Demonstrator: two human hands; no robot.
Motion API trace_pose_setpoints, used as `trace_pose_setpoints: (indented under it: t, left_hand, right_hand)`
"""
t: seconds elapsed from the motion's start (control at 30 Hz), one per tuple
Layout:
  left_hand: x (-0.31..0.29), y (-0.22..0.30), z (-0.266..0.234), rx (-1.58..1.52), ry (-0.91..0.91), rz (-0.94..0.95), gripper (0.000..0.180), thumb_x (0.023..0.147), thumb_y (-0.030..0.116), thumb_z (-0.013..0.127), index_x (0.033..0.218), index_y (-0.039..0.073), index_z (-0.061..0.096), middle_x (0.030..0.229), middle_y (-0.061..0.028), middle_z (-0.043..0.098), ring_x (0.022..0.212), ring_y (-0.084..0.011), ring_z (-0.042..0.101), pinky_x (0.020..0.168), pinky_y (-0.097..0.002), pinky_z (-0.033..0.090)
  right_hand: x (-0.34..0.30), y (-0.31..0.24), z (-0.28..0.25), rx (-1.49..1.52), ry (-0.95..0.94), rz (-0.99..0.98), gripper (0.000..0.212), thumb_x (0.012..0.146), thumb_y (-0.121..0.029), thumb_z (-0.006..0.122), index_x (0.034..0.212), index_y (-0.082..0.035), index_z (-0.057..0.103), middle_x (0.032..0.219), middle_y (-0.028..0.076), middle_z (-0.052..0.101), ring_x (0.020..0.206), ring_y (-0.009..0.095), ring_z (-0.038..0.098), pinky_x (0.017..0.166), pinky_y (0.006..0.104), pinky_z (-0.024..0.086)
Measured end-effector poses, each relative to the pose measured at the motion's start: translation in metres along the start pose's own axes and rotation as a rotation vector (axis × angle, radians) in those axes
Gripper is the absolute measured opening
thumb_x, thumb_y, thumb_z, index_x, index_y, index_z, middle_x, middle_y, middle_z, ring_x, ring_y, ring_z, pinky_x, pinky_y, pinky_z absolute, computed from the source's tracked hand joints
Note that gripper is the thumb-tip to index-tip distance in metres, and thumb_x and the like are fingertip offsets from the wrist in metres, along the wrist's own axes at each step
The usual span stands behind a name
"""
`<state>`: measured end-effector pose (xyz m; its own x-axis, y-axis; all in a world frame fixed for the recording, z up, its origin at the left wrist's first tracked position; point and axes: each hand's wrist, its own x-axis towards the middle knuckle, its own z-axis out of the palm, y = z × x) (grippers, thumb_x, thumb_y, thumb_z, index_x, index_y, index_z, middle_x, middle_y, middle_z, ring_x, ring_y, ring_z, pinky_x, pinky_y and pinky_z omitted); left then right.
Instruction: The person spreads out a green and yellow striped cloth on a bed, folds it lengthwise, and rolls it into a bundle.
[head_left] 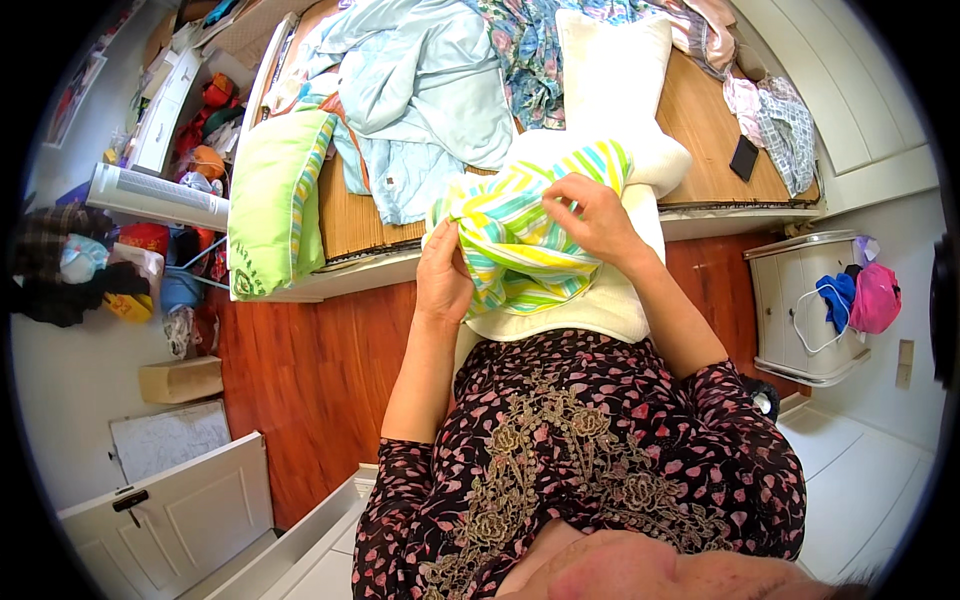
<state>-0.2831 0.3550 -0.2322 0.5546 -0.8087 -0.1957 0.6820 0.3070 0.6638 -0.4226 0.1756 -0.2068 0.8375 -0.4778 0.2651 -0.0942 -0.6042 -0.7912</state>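
A striped pillowcase (530, 270) in yellow, green, turquoise and white lies bunched in front of me over a cream cushion-like piece (560, 312). Whether that cream piece goes inside the case is hidden by the folds. At the case's left side, my left hand (443, 280) is closed, pinching a gathered bit of the cloth between thumb and fingers. My right hand (600, 222) rests over the case's upper right, fingers bent and closed at the fabric. Beyond it a long cream pillow-like piece (612, 75) stretches away across the bed.
The bed (375, 225) has a woven mat surface. Light blue bedding (420, 90), floral cloth (530, 60) and a green pillow (275, 200) lie on it. At right are a black phone (743, 158), checked cloth (786, 130) and a small cabinet (800, 310). A white door (180, 520) stands lower left.
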Motion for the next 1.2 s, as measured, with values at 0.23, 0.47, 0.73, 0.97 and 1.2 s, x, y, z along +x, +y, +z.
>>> trace_pose_setpoints:
  t: [0.23,0.47,0.73,0.97,1.2]
  left_hand:
    - [0.002,-0.007,0.012,-0.037,-0.001,-0.03,0.027,0.098,0.014,0.043,0.12,0.001,0.053,0.116,-0.0067,0.06,0.104,-0.0136,0.057,0.091,-0.0282,0.045]
    - [0.0,0.006,0.01,0.09,0.03,0.033,0.021,0.097,0.016,0.047,0.107,0.001,0.056,0.104,-0.0062,0.064,0.091,-0.0112,0.061,0.08,-0.0249,0.049]
    - [0.002,0.013,0.002,0.678,0.116,0.375,0.015,0.093,0.014,0.055,0.102,0.002,0.058,0.091,-0.0019,0.063,0.078,-0.0049,0.056,0.069,-0.0192,0.044]
    - [-0.021,0.02,0.044,0.986,0.136,0.422,0.031,0.088,0.022,0.064,0.069,-0.002,0.061,0.056,-0.001,0.057,0.053,-0.0049,0.049,0.048,-0.0222,0.038]
    - [-0.007,-0.006,0.023,0.828,0.022,0.134,0.038,0.096,0.026,0.053,0.068,0.0,0.058,0.056,-0.0008,0.055,0.047,-0.0065,0.053,0.043,-0.0225,0.042]
  right_hand:
    - [-0.01,-0.008,0.023,-0.268,0.029,-0.127,0.017,0.079,-0.005,0.059,0.094,-0.001,0.064,0.09,0.015,0.063,0.08,0.029,0.062,0.07,0.0368,0.049]
    - [0.004,-0.006,-0.002,0.094,0.037,0.085,0.017,0.084,-0.01,0.055,0.092,0.002,0.064,0.079,0.019,0.062,0.07,0.029,0.06,0.063,0.034,0.045]
    - [0.007,-0.017,-0.005,0.828,-0.006,0.252,0.028,0.096,-0.022,0.051,0.095,0.003,0.064,0.081,-0.003,0.061,0.074,0.004,0.052,0.067,0.0219,0.043]
    - [-0.003,-0.019,0.018,0.627,0.067,0.261,0.028,0.094,-0.021,0.054,0.084,0.003,0.064,0.071,-0.002,0.059,0.064,0.004,0.047,0.058,0.0245,0.04]
    - [-0.017,-0.045,0.035,0.232,0.122,-0.042,0.025,0.09,-0.013,0.056,0.071,0.003,0.051,0.059,0.014,0.044,0.053,0.02,0.04,0.052,0.0331,0.035]
